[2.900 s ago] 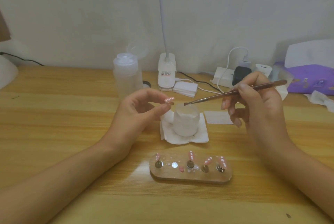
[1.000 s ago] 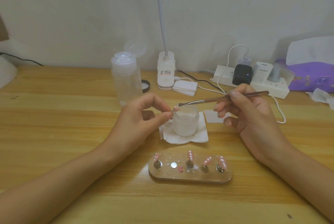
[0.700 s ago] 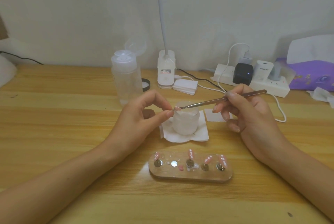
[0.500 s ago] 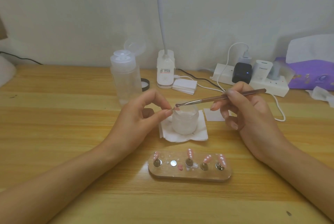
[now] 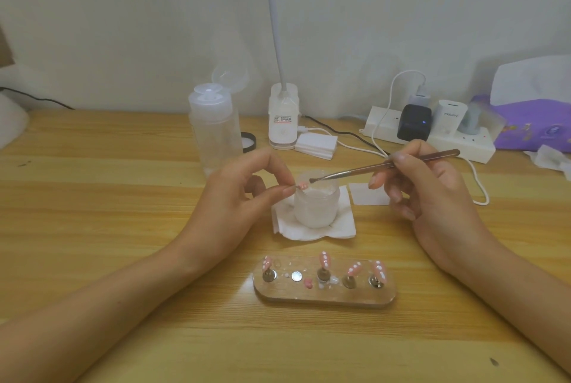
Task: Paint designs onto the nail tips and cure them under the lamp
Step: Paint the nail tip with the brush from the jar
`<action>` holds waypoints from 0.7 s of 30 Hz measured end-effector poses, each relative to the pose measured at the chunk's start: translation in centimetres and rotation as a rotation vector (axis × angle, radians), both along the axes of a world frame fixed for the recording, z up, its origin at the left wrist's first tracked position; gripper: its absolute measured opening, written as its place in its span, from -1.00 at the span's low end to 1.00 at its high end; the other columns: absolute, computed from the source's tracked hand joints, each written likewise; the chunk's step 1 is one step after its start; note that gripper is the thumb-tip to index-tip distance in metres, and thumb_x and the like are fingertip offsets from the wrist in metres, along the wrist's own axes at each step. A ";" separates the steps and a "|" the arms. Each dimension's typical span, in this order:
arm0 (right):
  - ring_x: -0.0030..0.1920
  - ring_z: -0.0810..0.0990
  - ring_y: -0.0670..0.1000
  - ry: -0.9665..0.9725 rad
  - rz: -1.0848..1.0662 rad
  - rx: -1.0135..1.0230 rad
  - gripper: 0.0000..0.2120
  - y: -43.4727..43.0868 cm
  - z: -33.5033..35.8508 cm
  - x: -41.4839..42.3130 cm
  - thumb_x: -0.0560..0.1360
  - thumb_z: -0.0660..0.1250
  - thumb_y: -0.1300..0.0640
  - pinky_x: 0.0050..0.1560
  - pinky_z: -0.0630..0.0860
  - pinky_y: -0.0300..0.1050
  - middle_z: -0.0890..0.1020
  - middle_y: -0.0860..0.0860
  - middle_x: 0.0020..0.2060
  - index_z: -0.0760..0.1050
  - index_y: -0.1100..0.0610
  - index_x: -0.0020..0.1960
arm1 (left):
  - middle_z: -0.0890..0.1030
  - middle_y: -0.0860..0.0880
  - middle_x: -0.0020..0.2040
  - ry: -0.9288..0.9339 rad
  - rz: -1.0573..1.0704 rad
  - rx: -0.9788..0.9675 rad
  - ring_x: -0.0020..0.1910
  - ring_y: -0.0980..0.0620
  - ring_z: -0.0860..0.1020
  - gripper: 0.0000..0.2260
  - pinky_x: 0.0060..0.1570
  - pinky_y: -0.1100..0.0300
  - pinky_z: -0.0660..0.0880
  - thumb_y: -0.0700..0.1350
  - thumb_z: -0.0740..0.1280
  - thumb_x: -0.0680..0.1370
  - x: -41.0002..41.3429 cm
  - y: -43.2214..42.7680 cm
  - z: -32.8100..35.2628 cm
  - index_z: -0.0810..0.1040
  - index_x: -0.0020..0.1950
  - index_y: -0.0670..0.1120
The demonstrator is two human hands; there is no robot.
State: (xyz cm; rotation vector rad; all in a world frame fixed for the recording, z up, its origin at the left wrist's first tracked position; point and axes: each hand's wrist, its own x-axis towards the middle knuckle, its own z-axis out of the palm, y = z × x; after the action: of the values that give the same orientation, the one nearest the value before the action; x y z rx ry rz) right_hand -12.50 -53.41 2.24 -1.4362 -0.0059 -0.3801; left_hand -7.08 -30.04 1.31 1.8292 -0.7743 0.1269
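**Nail tip held over the jar for fine brush work**

The left hand [image 5: 234, 197] pinches a pink nail tip [image 5: 302, 186] between thumb and forefinger. Its grip is clamped on the tip's near end, so the rest is left bare for painting. That puts the tip at the centre of the frame, just over the rim of the frosted jar [image 5: 316, 209].

The right hand [image 5: 432, 194] holds the thin brush [image 5: 349, 172] like a pen, its grip closed around the shaft. The bristle end is at the tip, though I cannot tell whether it touches. Both forearms lie low over the counter [image 5: 92, 197], probably to steady the stroke. The jar stands on a folded white tissue [image 5: 343, 229], likely to catch drips.

At lower centre, a clear stand [image 5: 324, 297] carries four tips on metal pegs, already marked with white dots. One bare metal disc among them is probably this tip's seat. The lamp base [image 5: 283, 123] stands behind the jar at upper centre, handy for curing, with its head out of frame.

The only legible writing is "PISEN", on a white charger [image 5: 451, 115] in the power strip [image 5: 463, 151] at upper right. The lamp base's label has red marks and print too small to read.
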 end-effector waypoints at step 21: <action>-0.46 0.36 -0.11 -0.005 0.007 -0.005 -0.81 -0.1 -0.1 0.0 0.61 0.27 0.11 -0.54 0.21 -0.31 0.67 0.05 -0.33 0.37 0.06 -0.17 | 0.62 0.10 -0.11 -0.037 0.015 0.005 -0.41 0.14 0.44 -0.88 -0.34 0.36 0.39 -0.15 0.45 0.51 0.2 0.0 -0.4 0.56 -0.15 0.04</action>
State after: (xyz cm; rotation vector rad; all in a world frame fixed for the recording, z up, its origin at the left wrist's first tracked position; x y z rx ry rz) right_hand -12.51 -53.49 2.14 -1.4403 -0.0157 -0.3786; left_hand -6.83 -30.05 0.94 1.8425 -0.7872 0.1694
